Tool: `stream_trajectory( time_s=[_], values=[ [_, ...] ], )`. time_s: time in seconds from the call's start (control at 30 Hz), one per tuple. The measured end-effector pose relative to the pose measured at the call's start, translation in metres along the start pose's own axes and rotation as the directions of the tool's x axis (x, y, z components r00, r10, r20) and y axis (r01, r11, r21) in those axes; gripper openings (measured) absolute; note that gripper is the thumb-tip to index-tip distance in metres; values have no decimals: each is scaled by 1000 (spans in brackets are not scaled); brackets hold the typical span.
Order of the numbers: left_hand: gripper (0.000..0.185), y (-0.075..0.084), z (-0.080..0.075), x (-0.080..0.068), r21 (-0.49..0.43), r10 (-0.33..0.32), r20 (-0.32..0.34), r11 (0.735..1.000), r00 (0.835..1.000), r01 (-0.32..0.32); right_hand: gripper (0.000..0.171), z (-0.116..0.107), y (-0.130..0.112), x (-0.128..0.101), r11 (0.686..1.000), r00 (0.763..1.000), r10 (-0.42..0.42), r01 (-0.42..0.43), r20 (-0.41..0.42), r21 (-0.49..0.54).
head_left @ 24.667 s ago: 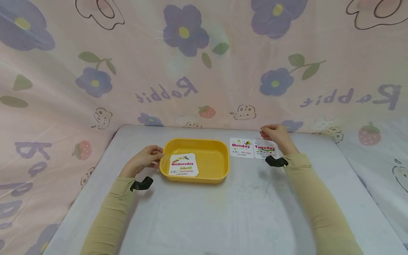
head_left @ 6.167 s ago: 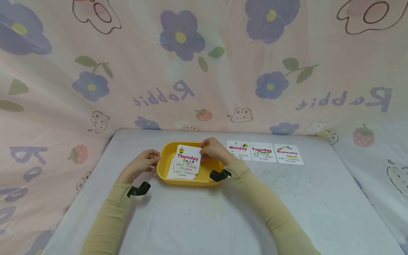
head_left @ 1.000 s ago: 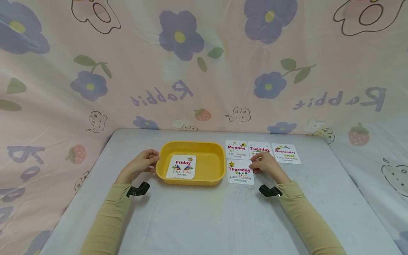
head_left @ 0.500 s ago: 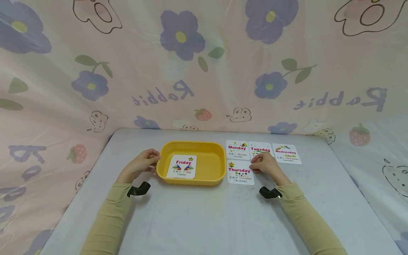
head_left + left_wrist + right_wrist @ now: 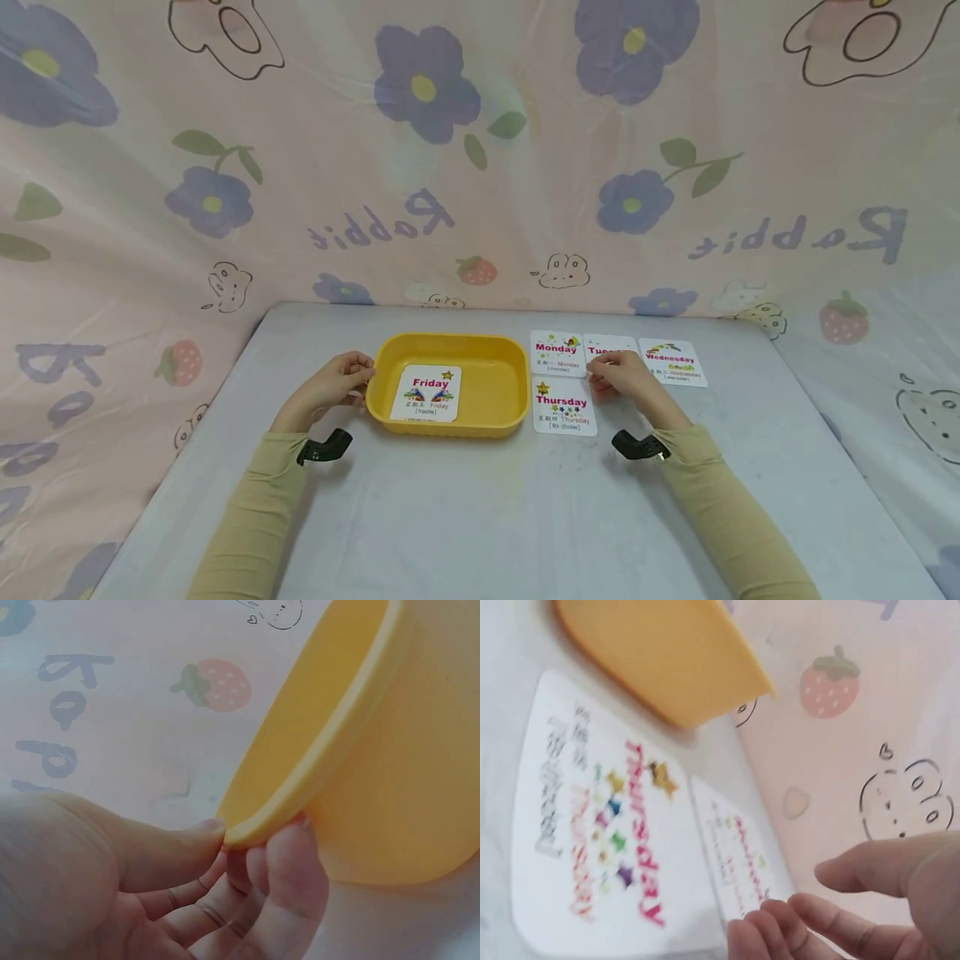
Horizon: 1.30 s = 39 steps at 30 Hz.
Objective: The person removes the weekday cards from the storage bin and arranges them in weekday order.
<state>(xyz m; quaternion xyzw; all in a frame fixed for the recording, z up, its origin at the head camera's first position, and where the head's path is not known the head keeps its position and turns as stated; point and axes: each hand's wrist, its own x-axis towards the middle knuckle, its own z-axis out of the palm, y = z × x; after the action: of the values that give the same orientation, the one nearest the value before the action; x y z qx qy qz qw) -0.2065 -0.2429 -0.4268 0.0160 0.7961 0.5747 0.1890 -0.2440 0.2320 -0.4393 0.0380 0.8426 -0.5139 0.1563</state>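
Note:
My left hand (image 5: pixel 330 390) pinches the left rim of a yellow plastic tray (image 5: pixel 493 396). In the left wrist view, the thumb is on the tray's edge (image 5: pixel 330 750) and fingers curl under it. A white Friday card (image 5: pixel 427 395) lies in the tray's left half. Just right of the tray, the Thursday card (image 5: pixel 564 422) lies flat on the table. My right hand (image 5: pixel 636 390) hovers by that card's upper right corner, thumb and fingers apart and holding nothing. It covers the lower part of the Tuesday card (image 5: pixel 611 341).
The Monday card (image 5: pixel 557 363) and the Wednesday card (image 5: pixel 674 369) lie on either side of Tuesday, in a row above Thursday. The white table (image 5: pixel 480 517) meets a flower-printed curtain (image 5: pixel 510 208) at its back edge.
Wednesday, then Thursday, has gone from the tray to the table, leaving Friday showing. In the last half second my right hand has let go of Thursday and risen slightly; the left stays put.

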Motion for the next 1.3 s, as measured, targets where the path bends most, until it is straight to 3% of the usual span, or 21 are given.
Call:
stream_trajectory(
  time_s=[0.37, 0.53, 0.73, 1.0, 1.3],
  values=[
    [23, -3, -2, -2, 2, 2, -13, 1000, 1000, -2, 41, 26, -42, -5, 982, 990, -111, 94, 92, 166],
    [23, -3, -2, -3, -3, -15, -16, 1000, 1000, 15, 39, 44, -62, -11, 949, 961, -221, 172, 168, 264],
    [23, 1, -1, 0, -12, -11, -13, 1000, 1000, 11, 33, 68, -92, -14, 924, 930, -285, 202, 232, 326],
    [24, 1, -3, 1, -12, -6, 1, 1000, 1000, 6, 42, 105, -110, -3, 940, 911, -255, 155, 323, 305],
    [25, -2, -1, 2, -8, -2, 0, 1000, 1000, 2, 48, 127, -113, 12, 960, 923, -187, 98, 337, 262]
  ],
)
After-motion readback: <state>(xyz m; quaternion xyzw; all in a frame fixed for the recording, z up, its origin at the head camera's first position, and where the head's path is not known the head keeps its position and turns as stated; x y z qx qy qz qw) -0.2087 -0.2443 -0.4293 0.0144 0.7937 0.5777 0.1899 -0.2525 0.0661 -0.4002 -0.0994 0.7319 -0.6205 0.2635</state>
